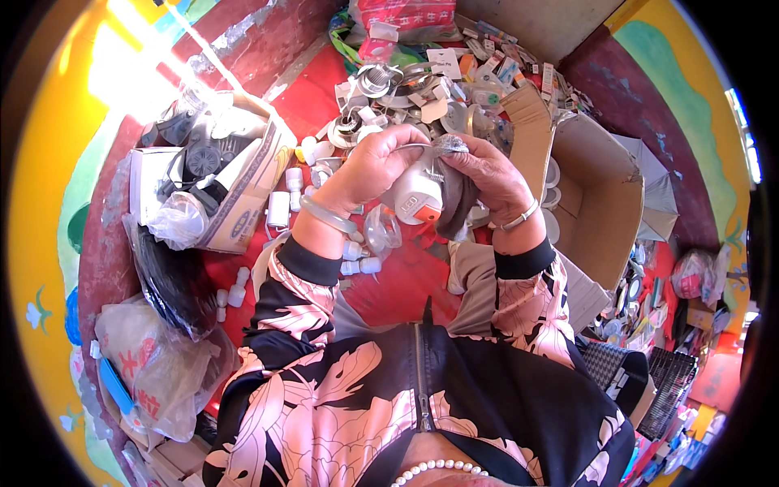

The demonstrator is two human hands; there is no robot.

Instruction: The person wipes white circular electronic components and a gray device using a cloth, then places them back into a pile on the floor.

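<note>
One white, rounded plastic lamp (412,193) with a silvery metal rim (451,145), held over a red sheet (389,296).
The left hand (375,165) pinches the rim at ten o'clock, the right hand (492,174) at two, a grey cloth (461,209) hanging below; an open brown cardboard box (594,183) stands at three, a heap of silvery round fittings (380,84) at twelve.

Head-worn fisheye view, near, steeply downward past the jacket (349,381) onto the fingers (474,160).
</note>
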